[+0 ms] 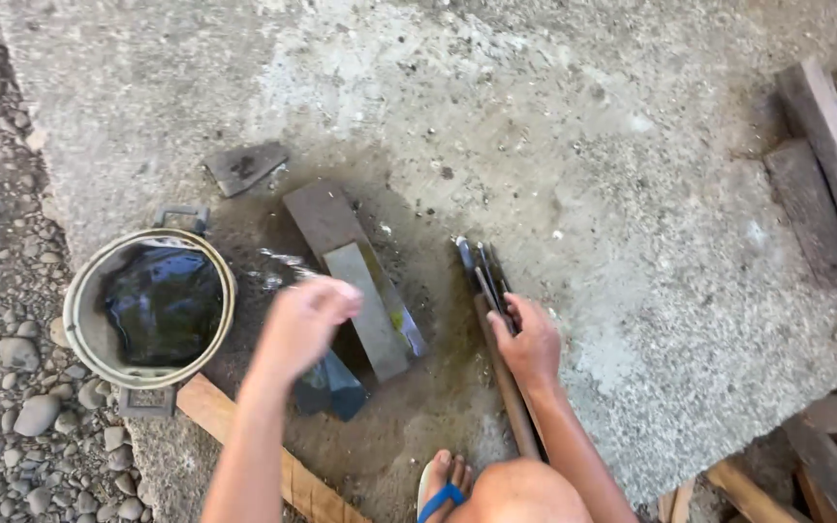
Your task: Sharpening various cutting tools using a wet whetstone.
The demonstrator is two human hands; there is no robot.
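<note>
Two hands split the work: my right hand (532,346) clamped the long-handled blades (492,315) flat on the concrete, while my left hand (304,324), loosely cupped, hovered over the wet sharpening stone (365,305) beside the water pot (152,308).

Soft, even daylight, no hard sun patches. Concrete slab (535,145) brightest along top, pale and slightly washed out there. Wet patch around sharpening stone (365,291) reads dark, with small glints of glare on wet film just left of stone. Water in metal pot (152,305) mirrors dim greenish reflection. Shadows faint and diffuse, thin one under left hand (307,324). Left hand smeared by motion blur; right hand (530,344) sharper. Frame corners softer, mild wide-angle stretch; overall compression softness.
</note>
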